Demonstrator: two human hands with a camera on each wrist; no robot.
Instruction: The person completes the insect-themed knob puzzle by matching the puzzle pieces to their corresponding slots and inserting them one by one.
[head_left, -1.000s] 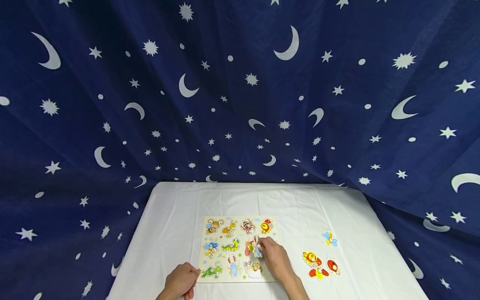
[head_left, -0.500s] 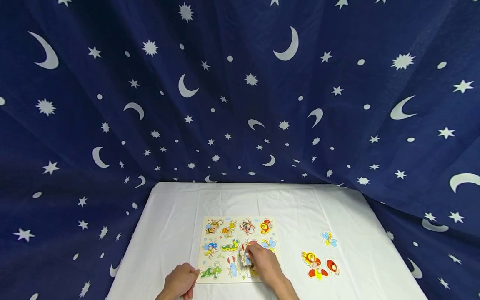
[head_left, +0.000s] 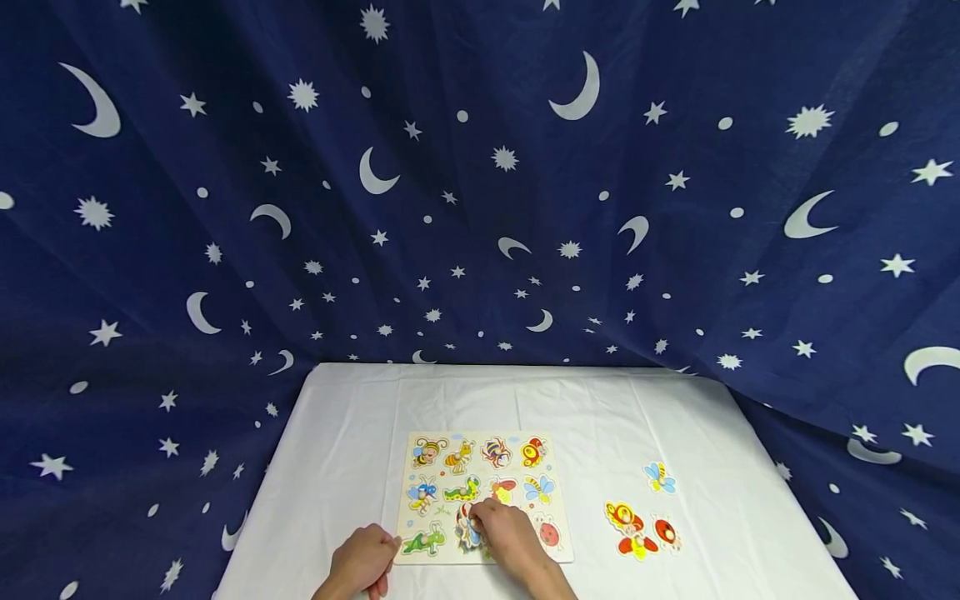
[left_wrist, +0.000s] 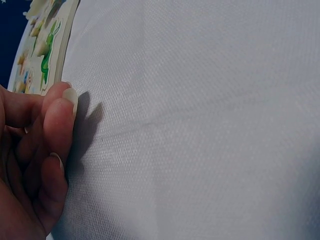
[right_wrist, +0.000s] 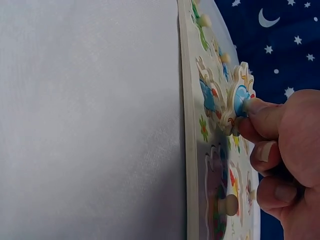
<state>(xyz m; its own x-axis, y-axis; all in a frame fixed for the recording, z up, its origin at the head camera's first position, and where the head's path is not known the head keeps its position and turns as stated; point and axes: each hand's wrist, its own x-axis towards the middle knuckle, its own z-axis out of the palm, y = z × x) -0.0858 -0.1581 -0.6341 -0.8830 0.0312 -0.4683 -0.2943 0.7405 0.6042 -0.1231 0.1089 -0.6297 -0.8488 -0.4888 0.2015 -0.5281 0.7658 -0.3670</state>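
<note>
A wooden peg puzzle board (head_left: pixel 562 554) with printed insects lies on the white table. My right hand (head_left: pixel 506 533) pinches a blue beetle puzzle piece (right_wrist: pixel 241 97) by its knob. The piece is tilted and lifted just above the board, over the blue beetle outline (right_wrist: pixel 206 95) in the bottom row. My left hand (head_left: pixel 363 557) has curled fingers and holds the board's near left corner; in the left wrist view its fingertips (left_wrist: pixel 59 122) are at the board edge. Part of the bottom row is hidden behind my right hand.
Right of the board lie loose pieces: a blue-winged bee (head_left: pixel 660 477), a red-and-yellow butterfly (head_left: pixel 621 515), a red-winged insect (head_left: pixel 637 547) and a ladybug (head_left: pixel 665 532). White cloth covers the table (head_left: pixel 345 450). A dark blue star-patterned curtain (head_left: pixel 480 208) surrounds it.
My right hand has carried the beetle piece leftward and nearer, from the middle row to above the beetle outline. My left hand has stayed at the corner.
</note>
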